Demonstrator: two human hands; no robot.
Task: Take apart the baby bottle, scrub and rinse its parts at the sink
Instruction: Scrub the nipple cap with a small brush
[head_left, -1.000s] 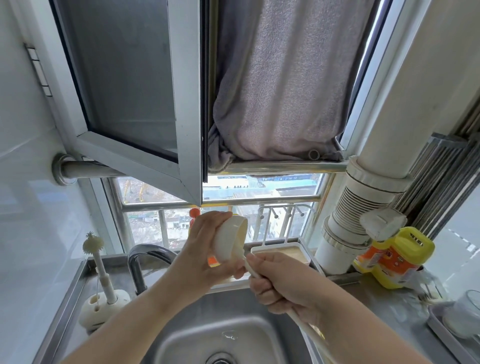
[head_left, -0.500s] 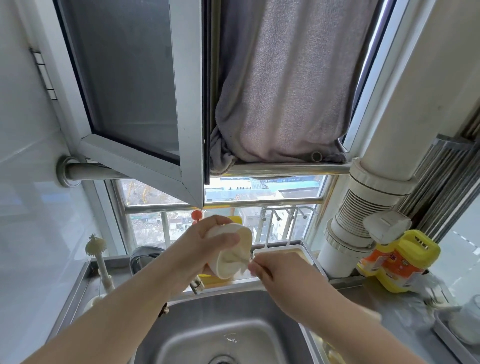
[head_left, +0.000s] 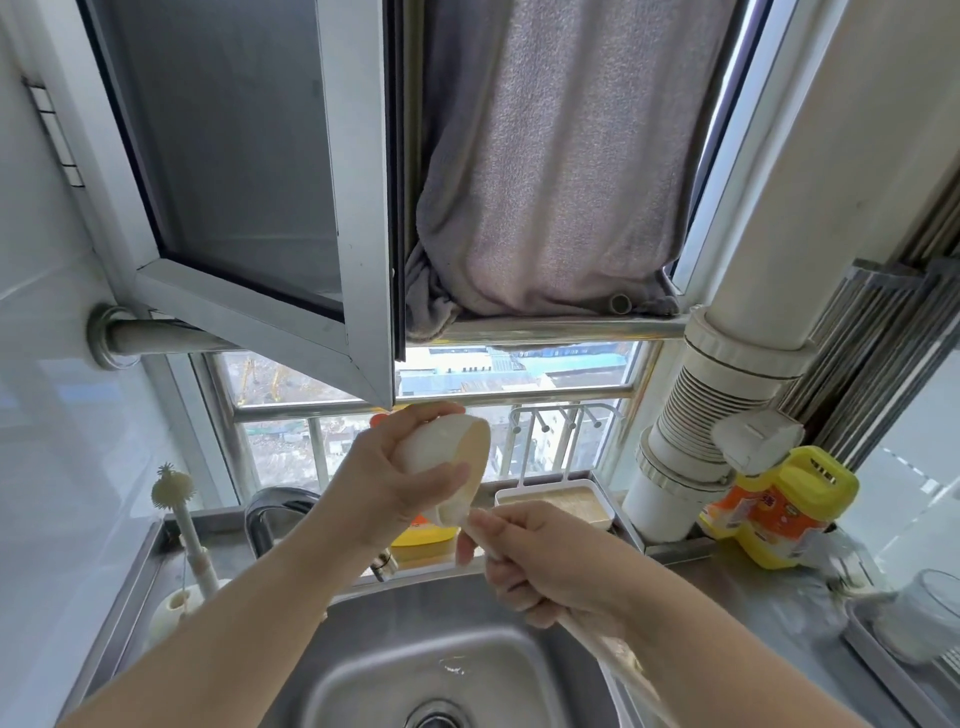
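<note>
- We see the left hand (head_left: 387, 483) raised over the sink (head_left: 415, 670), its grip wrapped round a cream-white bottle part (head_left: 447, 457), thumb lying across the near side and fingers curled over the top.
- The part is smooth, rounded and opaque; its open mouth tilts to the right and down, with a paler rim showing.
- The right hand (head_left: 540, 558) sits just below and to the right, its grip closed round the pale handle of a brush (head_left: 613, 654) that runs back along the forearm; the brush end reaches the mouth of the part, though we cannot tell how far in.
- A curved tap (head_left: 270, 512) stands behind the left wrist.
- On the counter (head_left: 753, 597) at right stands a yellow detergent bottle (head_left: 779, 514).
</note>
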